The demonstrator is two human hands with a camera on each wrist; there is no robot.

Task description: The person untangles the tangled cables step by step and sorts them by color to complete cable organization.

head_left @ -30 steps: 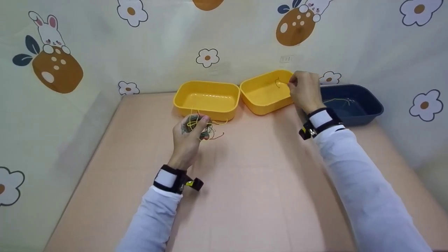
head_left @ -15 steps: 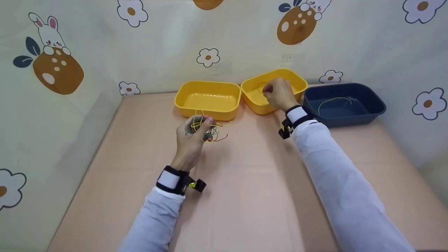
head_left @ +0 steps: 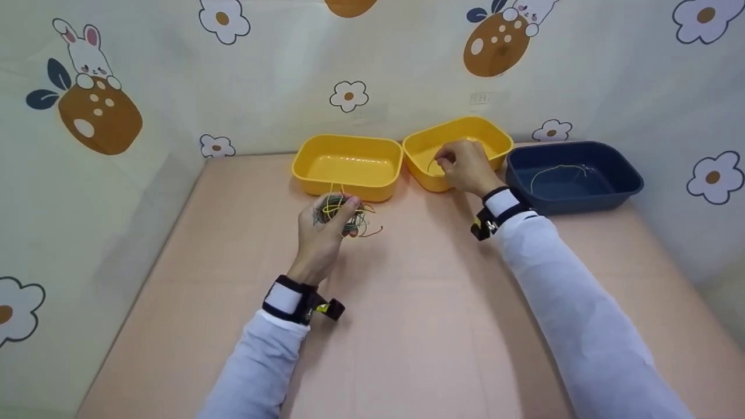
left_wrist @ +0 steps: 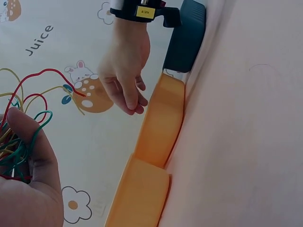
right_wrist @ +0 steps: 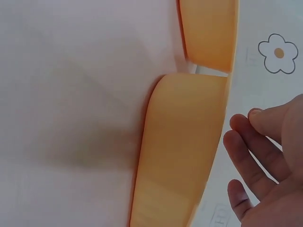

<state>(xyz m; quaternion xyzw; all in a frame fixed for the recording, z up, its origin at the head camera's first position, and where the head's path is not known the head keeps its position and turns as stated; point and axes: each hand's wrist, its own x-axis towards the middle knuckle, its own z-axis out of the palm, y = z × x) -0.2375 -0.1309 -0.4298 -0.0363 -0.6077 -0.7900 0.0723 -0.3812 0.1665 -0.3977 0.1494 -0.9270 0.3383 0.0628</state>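
Observation:
In the head view, my left hand [head_left: 323,230] holds a tangled bundle of thin wires [head_left: 342,214], green, yellow and red, with the thumb pressed across it. Loose ends stick out; a red wire [left_wrist: 45,72] arches above the thumb in the left wrist view. My right hand [head_left: 467,166] is over the right yellow bin [head_left: 420,174], palm down, its fingers loosely bent and thumb near the index fingertip. A thin wire [head_left: 429,165] shows beside those fingertips, against the bin. The right wrist view [right_wrist: 270,170] shows no wire between the fingers.
Another yellow bin [head_left: 347,191] stands to the left, touching the right one's corner. A dark blue bin [head_left: 582,203] to the right has a thin yellowish wire [head_left: 559,167] in it. The pinkish tabletop [head_left: 407,326] meets a patterned wall covering [head_left: 279,75] behind the bins.
My right hand has moved left from the blue bin's side to over the right yellow bin, then slightly lower. The thin wire moved along with it. My left hand stays nearly still with the bundle.

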